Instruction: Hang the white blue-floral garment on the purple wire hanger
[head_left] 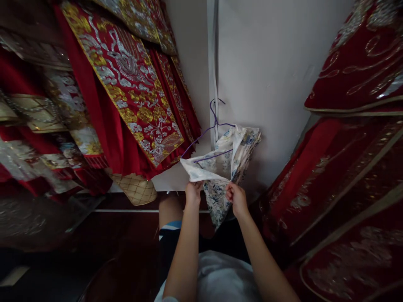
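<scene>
The white, thin-looking fabric garment with a blue-grey floral print (217,193) hangs from the slim purple hanger (215,122), draped over its arms and falling below it in a loose point. It looks light, soft and limp, so it probably folds at the least pull and may slide off the hanger's smooth, narrow arms. The plain white edge seems the surest place to take hold, pinched with both hands and drawn gently, as cloth this thin could crease or snag.

Both hands are there, below the hanger. The left hand (193,192) is clamped on the edge under the hanger's left end, its fingers partly hidden by the cloth. The right hand (236,199) pinches the edge lower right of the hanger, thumb and fingers together. The hands stand a little apart, the white edge stretched between them. Both bare forearms reach up from below the hanger, spread wider at the elbows.

Behind the hanger is a pale grey wall (267,63), with a narrow white vertical strip (212,54) rising above the hook; what the hook catches on is unclear. Left of the hanger hangs a red pleated skirt with gold and silver embroidery (135,88); well right of it, dark red embroidered costumes (352,79).
</scene>
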{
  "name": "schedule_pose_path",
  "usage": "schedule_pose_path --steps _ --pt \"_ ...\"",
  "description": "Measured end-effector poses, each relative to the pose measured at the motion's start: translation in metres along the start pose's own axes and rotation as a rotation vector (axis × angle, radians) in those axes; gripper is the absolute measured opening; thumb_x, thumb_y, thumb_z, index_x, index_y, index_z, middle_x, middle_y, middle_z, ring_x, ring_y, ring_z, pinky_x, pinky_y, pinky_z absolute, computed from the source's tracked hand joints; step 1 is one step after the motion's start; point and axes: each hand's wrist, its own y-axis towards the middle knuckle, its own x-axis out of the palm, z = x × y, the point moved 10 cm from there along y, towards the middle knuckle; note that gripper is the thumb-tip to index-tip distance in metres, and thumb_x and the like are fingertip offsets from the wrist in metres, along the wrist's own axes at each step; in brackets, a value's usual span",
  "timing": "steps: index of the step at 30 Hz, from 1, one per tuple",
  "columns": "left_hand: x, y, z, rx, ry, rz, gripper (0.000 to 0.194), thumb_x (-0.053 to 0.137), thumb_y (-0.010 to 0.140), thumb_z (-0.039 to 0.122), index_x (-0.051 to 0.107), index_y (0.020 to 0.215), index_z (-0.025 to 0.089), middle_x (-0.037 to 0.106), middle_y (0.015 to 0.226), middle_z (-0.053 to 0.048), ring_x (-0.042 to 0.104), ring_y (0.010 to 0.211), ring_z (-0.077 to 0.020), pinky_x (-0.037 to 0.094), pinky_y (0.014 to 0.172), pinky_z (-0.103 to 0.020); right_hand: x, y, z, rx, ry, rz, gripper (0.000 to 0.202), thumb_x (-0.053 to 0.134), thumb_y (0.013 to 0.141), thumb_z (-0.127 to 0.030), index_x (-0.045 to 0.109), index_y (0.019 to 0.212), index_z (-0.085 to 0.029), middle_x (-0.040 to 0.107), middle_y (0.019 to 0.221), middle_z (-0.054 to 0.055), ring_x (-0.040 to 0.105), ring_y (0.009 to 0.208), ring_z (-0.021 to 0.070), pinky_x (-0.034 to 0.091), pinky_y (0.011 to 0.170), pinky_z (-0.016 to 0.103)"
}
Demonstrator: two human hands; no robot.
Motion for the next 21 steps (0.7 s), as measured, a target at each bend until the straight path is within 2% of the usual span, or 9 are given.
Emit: schedule_pose_path --steps 4,7,10,12,14,16,17,19,21 --pt "-0.005 -0.012 -0.030 -0.112 0.137 -0.041 0.010 0.069 0.065 0.014 0.067 0.074 0.013 0.068 0.067 -0.006 0.062 0.065 -0.0164 0.052 0.074 -0.034 -0.018 0.005 0.018 0.078 0.173 0.083 0.024 0.061 0.064 -0.042 0.051 0.061 -0.021 0.033 0.044 -0.008 0.027 0.037 0.0066 0.016 0.037 0.020" --pt "-0.003 -0.020 -0.036 -0.134 0.171 -0.090 0.019 0.077 0.060 0.023 0.064 0.068 0.012 0.064 0.062 -0.004 0.060 0.061 -0.0149 0.051 0.074 -0.034 -0.030 0.011 0.036 0.128 0.175 0.087 0.019 0.055 0.068 -0.039 0.048 0.060 -0.023 0.028 0.044 -0.008 0.027 0.036 0.0088 0.021 0.035 0.022" --pt "0.007 -0.025 -0.021 -0.070 0.111 -0.124 0.029 0.079 0.061 0.036 0.061 0.070 0.015 0.062 0.067 -0.001 0.059 0.067 -0.0123 0.050 0.078 -0.029 -0.042 0.015 0.048 0.113 0.128 0.099 0.019 0.050 0.072 -0.039 0.045 0.060 -0.025 0.027 0.043 -0.008 0.031 0.035 0.0115 0.028 0.036 0.024" --pt "0.019 -0.031 -0.002 0.029 0.065 -0.184 0.033 0.078 0.062 0.041 0.061 0.074 0.015 0.062 0.074 -0.001 0.060 0.073 -0.0116 0.049 0.079 -0.026 -0.045 0.015 0.054 0.114 0.108 0.118 0.017 0.052 0.072 -0.039 0.049 0.063 -0.024 0.037 0.045 -0.006 0.038 0.037 0.0127 0.033 0.038 0.025" --pt "0.034 -0.042 0.019 0.148 0.061 -0.272 0.035 0.075 0.067 0.046 0.062 0.079 0.016 0.062 0.079 -0.001 0.059 0.076 -0.0117 0.047 0.077 -0.024 -0.044 0.014 0.050 0.076 0.066 0.159 0.017 0.056 0.072 -0.040 0.056 0.071 -0.023 0.052 0.054 -0.002 0.048 0.045 0.0143 0.039 0.042 0.026" --pt "0.046 -0.057 0.036 0.241 0.111 -0.333 0.034 0.071 0.073 0.048 0.064 0.084 0.016 0.062 0.079 -0.001 0.058 0.075 -0.0122 0.046 0.074 -0.023 -0.032 0.010 0.033 -0.029 -0.028 0.156 0.020 0.060 0.072 -0.042 0.061 0.076 -0.022 0.064 0.071 0.002 0.057 0.060 0.0156 0.045 0.053 0.026" --pt "0.051 -0.064 0.041 0.272 0.157 -0.344 0.033 0.069 0.076 0.048 0.065 0.086 0.017 0.062 0.078 -0.001 0.057 0.075 -0.0126 0.046 0.074 -0.023 -0.018 0.008 0.023 -0.078 -0.080 0.094 0.023 0.062 0.074 -0.044 0.063 0.078 -0.021 0.067 0.078 0.003 0.060 0.068 0.0163 0.048 0.060 0.026" --pt "0.059 -0.078 0.052 0.344 0.272 -0.363 0.030 0.065 0.080 0.046 0.067 0.088 0.017 0.064 0.081 -0.002 0.058 0.076 -0.0139 0.046 0.074 -0.024 0.022 -0.003 0.014 -0.095 -0.141 -0.158 0.032 0.059 0.078 -0.052 0.067 0.082 -0.021 0.069 0.087 0.005 0.063 0.081 0.0181 0.050 0.075 0.028" --pt "0.067 -0.091 0.063 0.439 0.400 -0.402 0.028 0.062 0.083 0.044 0.068 0.088 0.017 0.066 0.086 -0.004 0.059 0.082 -0.0157 0.046 0.078 -0.025 0.061 -0.024 0.015 -0.013 -0.117 -0.432 0.043 0.052 0.083 -0.060 0.069 0.091 -0.022 0.071 0.092 0.005 0.065 0.088 0.0197 0.050 0.083 0.031"
